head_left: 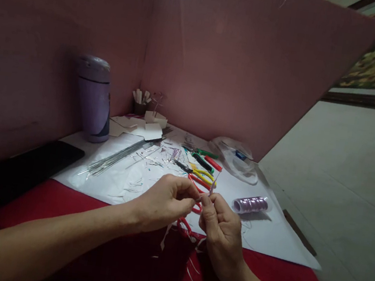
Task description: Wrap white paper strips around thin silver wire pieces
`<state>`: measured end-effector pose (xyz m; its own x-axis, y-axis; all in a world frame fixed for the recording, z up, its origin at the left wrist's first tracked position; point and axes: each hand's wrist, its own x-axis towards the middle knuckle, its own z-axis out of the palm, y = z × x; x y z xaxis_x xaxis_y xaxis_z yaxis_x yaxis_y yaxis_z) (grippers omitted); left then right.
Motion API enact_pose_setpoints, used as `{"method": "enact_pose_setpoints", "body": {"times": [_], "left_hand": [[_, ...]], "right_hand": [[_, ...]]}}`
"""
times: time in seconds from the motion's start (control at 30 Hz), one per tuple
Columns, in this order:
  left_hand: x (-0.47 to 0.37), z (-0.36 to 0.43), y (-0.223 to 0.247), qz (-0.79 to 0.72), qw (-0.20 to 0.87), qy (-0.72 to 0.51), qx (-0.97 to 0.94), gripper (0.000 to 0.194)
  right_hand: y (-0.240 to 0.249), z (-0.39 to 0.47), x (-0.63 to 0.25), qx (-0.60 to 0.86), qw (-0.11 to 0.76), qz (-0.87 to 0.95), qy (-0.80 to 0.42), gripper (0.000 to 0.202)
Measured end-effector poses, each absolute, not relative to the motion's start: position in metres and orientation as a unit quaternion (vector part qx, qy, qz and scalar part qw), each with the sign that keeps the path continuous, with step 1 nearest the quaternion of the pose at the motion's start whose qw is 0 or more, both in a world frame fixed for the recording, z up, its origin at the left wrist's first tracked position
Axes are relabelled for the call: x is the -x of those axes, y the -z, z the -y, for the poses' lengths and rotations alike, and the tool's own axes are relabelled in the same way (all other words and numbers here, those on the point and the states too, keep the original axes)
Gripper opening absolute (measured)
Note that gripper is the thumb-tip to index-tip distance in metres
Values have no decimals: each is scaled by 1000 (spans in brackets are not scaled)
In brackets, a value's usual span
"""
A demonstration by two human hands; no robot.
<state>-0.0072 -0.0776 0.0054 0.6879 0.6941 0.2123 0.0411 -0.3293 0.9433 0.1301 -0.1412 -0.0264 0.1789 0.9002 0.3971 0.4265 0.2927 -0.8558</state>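
My right hand [222, 235] is closed, thumb against forefinger, on a thin purple-wrapped wire stem [213, 187] that sticks up above the fingertips. Close beside it, my left hand [166, 200] pinches at the stem's lower end; what lies between its fingertips is too small to make out. Under and behind both hands are red-handled scissors [184, 225] and pliers with yellow and red handles [203, 176]. A spool of shiny lilac ribbon [251, 205] lies to the right of my right hand. Pale ribbon scraps [164, 238] hang or lie below the hands.
White paper [284, 244] covers the red tabletop [89, 229]. At left stand a purple tumbler [92, 103] and a dark flat object [44, 156]. A wire bundle [114, 158], green-handled pliers [206, 153], a plastic bag [237, 159] and cut scraps [135, 184] lie about. Pink panels [213, 60] rise behind.
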Motion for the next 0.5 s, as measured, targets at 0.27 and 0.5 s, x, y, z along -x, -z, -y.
{"method": "enact_pose_setpoints", "body": {"times": [0.27,0.5], "left_hand": [[7,79,-4,-254,419,-340,-802,10],[9,79,-3,-226,400,-348,-817,14]], "right_hand": [[28,143,-131,558,520,607,-221,30],[29,143,-132,548,532,603,-230,29]]}}
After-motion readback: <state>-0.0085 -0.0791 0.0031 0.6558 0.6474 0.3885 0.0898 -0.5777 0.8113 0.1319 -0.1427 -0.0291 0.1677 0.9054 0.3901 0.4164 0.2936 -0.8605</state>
